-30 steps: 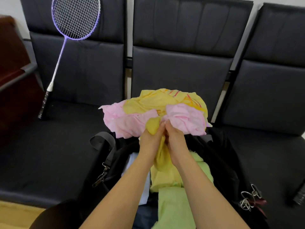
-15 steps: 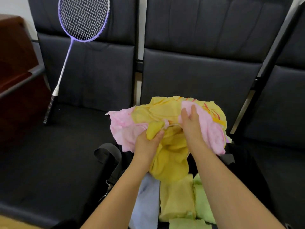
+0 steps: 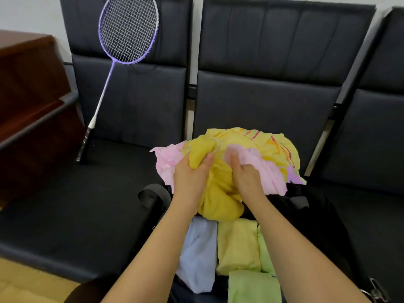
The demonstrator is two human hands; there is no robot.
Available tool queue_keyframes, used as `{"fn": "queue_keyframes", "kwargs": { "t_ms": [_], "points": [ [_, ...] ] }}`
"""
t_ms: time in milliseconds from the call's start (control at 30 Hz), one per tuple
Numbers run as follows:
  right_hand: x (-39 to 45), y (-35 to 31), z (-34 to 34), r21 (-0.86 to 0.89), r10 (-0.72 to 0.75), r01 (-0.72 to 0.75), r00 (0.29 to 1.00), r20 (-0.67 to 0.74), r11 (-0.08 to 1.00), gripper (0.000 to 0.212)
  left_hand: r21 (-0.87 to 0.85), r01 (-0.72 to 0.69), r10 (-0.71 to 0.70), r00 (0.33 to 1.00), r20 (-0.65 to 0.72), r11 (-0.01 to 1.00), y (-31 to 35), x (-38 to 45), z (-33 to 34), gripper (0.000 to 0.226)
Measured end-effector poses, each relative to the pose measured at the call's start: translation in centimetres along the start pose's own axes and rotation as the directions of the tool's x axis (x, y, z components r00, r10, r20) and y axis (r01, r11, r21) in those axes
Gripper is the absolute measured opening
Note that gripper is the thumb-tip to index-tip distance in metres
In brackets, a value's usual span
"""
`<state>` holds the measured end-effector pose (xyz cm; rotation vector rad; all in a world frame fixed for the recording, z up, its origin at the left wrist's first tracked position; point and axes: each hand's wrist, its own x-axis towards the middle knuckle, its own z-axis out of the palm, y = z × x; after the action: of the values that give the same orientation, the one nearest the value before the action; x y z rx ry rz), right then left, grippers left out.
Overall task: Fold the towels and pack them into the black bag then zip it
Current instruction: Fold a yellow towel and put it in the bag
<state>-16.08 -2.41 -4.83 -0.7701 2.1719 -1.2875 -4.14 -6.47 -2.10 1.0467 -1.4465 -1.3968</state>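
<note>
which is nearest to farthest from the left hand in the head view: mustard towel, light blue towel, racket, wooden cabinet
1. mustard towel, held in the left hand
2. light blue towel, just below, in the bag
3. racket, leaning on the seat up left
4. wooden cabinet, far left

hands (image 3: 218, 173) bunching yellow towel (image 3: 220, 193), black bag (image 3: 310, 215) below
</note>
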Motion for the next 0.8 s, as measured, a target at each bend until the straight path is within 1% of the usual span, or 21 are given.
{"fn": "queue_keyframes", "kwargs": {
  "t_ms": [67,133,200,267,300,333,400,433,467,533,567,633,700,733,800],
  "points": [
    [-0.7,-1.8,-0.9,0.025,0.013,-0.011,0.996,-0.085,1.0,0.054,0.05,-0.001,0.0,0.999,0.032,0.999,0.6,-0.9,-0.6,0.004],
    [-1.3,-3.7,-1.5,0.1,-0.009,0.021,0.993,-0.119,0.995,0.06,0.075,0.01,-0.016,0.998,0.067,0.997,0.7,-1.7,-1.2,0.008],
    [-2.2,-5.7,-2.0,0.18,-0.049,0.076,0.987,-0.151,0.981,0.06,0.094,0.086,-0.096,0.99,0.104,0.992,0.9,-2.7,-1.2,0.013],
    [-3.0,-7.5,-2.0,0.258,-0.052,0.093,0.986,-0.159,0.962,0.059,0.052,0.163,-0.168,0.98,0.109,0.985,1.7,-3.3,-0.6,0.019],
    [-3.4,-8.3,-1.9,0.318,-0.041,0.081,0.99,-0.132,0.945,0.061,0.029,0.176,-0.178,0.979,0.096,0.984,2.3,-3.4,-0.3,0.028],
    [-3.7,-8.7,-1.5,0.378,-0.018,0.046,0.997,-0.078,0.925,0.065,0.017,0.164,-0.164,0.982,0.09,0.986,2.8,-3.3,0.0,0.033],
    [-4.7,-8.3,-1.1,0.415,0.046,-0.054,0.998,0.03,0.908,0.076,0.054,0.114,-0.12,0.987,0.107,0.992,3.2,-3.6,0.0,0.032],
    [-5.1,-7.6,-1.0,0.428,0.072,-0.096,0.995,0.073,0.899,0.077,0.105,0.1,-0.109,0.991,0.083,0.989,3.1,-3.6,-0.3,0.031],
    [-5.6,-6.7,-0.9,0.448,0.085,-0.121,0.991,0.101,0.886,0.073,0.128,0.079,-0.086,0.995,0.049,0.989,2.6,-3.6,-0.7,0.031],
    [-6.4,-5.1,-0.8,0.498,0.11,-0.187,0.978,0.179,0.847,0.064,0.055,0.054,-0.055,0.998,0.016,0.997,2.0,-4.1,-1.5,0.028],
    [-6.5,-4.5,-0.8,0.503,0.135,-0.216,0.972,0.193,0.837,0.061,0.054,0.051,-0.052,0.999,0.013,0.997,1.8,-4.4,-1.8,0.025],
    [-7.0,-3.2,-0.6,0.396,0.169,-0.23,0.969,0.182,0.889,0.056,0.13,0.043,-0.047,0.999,0.028,0.991,1.7,-4.9,-2.6,0.026],
    [-7.3,-1.6,-0.6,0.252,0.156,-0.189,0.977,0.146,0.949,0.058,0.214,0.109,-0.109,0.994,-0.015,0.971,1.2,-4.8,-4.1,0.035],
    [-7.5,-0.8,-0.7,0.177,0.133,-0.155,0.983,0.126,0.972,0.061,0.287,0.14,-0.13,0.99,-0.051,0.948,0.8,-4.3,-5.1,0.034],
    [-7.6,0.9,-0.9,-0.014,0.122,-0.122,0.988,0.097,0.992,0.065,0.529,0.21,-0.202,0.977,-0.073,0.822,-0.5,-3.7,-7.1,0.03]
  ]
}}
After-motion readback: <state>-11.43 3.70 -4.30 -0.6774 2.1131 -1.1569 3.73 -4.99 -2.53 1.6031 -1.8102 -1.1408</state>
